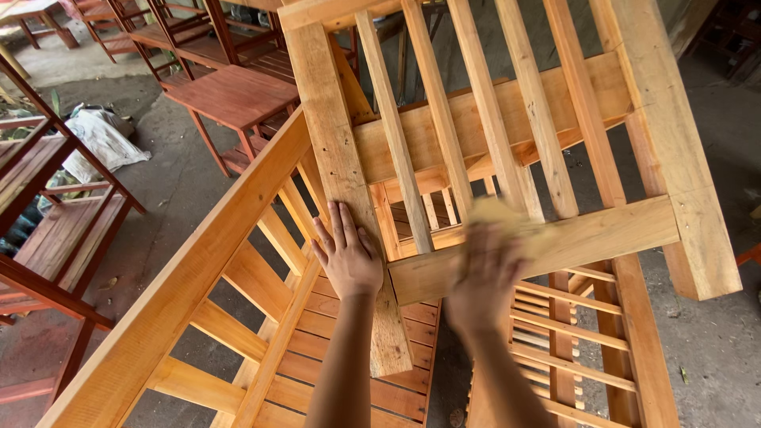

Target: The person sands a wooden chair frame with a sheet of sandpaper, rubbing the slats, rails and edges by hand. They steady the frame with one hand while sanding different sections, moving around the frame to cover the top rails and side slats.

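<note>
1. On the upturned bare-wood chair frame [476, 135], the left hand [349, 257] is laid flat against a thick post [341, 174], its fingers [341, 226] stretched out straight and together, nothing gripped.
2. Just to the right, the right hand [485, 273] is pressed on the lower rail [602, 234], where the rail meets the slats [440, 119].
3. A tan sheet [507, 218], probably sandpaper, is seen under the right hand; the hand and sheet are blurred, so how far the fingers are curled around it cannot be told.
4. The sheet lies on the upper face of the rail, between two slats, well apart from the left hand.
5. A second frame, with a long rail [198, 277] and slatted seat [349, 372], is set beneath and to the left of the post.
6. Dark red-brown stained chairs [230, 95] are stood on the concrete floor [174, 182] behind, and another stained piece [55, 230] is seen at the left edge.
7. A crumpled white sack [99, 139] lies on the floor near the stained pieces.
</note>
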A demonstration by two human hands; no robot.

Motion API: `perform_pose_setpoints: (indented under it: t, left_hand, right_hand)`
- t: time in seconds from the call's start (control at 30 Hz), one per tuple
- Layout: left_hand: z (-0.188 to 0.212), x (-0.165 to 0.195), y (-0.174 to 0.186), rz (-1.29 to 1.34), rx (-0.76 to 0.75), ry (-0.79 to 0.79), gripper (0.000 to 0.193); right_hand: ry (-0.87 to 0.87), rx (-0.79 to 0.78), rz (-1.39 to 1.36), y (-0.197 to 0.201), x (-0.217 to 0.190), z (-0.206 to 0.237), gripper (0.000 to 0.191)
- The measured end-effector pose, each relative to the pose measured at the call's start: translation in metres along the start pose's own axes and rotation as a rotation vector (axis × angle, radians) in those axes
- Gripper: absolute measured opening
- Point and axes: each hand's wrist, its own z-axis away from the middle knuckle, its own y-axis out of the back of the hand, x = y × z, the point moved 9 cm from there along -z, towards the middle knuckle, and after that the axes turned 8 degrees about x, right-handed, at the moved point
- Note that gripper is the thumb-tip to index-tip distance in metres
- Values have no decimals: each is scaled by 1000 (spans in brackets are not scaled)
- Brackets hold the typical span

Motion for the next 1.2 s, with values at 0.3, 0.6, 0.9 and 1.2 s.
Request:
perform_pose_setpoints:
  t: [0.3,0.6,0.9,1.2]
  left_hand:
    - [-6,-12,14,421,-149,76,52]
    - [11,-10,48,1393,-734,495,67]
    - [48,27,63,1857,-476,851,61]
    - [84,19,56,2011,-166,933,48]
  right_hand:
    - [-579,-1189,-840,-52,-39,103,69]
    - [-875,-804,-1792,-37,-55,9,70]
    - [-839,-955,-1832,-37,-84,9,68]
    - [-683,-1032,-1834,-44,-93,15,69]
